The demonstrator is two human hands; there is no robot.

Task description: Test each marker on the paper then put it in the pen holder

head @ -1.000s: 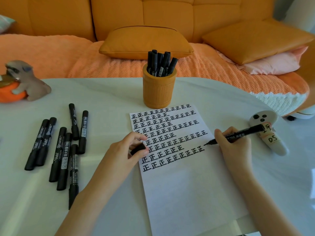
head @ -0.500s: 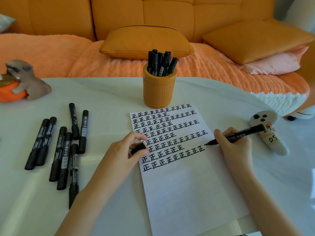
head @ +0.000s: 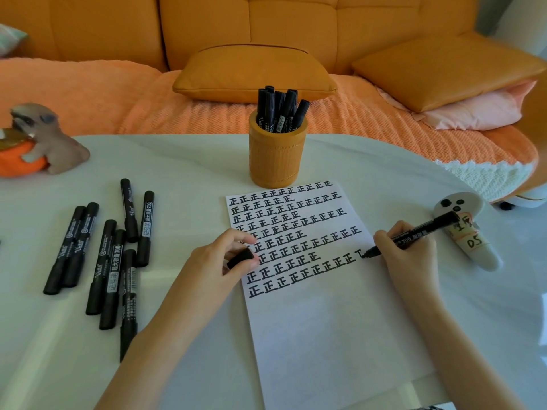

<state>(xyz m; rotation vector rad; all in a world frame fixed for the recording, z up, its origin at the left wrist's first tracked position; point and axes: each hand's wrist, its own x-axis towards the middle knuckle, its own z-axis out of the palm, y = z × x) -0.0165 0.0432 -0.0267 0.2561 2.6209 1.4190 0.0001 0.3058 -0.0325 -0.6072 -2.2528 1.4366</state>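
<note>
A white sheet of paper (head: 325, 335) lies on the table, its upper half filled with rows of black characters. My right hand (head: 405, 255) grips an uncapped black marker (head: 420, 232) with its tip on the paper at the right end of a row, beside a half-drawn character. My left hand (head: 216, 261) rests on the paper's left edge and pinches the marker's black cap (head: 241, 258). Behind the paper stands an orange pen holder (head: 276, 161) with several black markers in it. Several capped black markers (head: 109, 253) lie on the table to the left.
The white table (head: 177, 173) has a curved far edge against an orange sofa (head: 266, 34) with cushions. A grey animal figurine on an orange bowl (head: 38, 143) stands at the far left. A white labelled object (head: 464, 229) lies at the right, under the marker's rear end.
My right hand has brought the marker tip down to the paper and drawn the first strokes of a new character at the row's end. My left hand has stayed in place.
</note>
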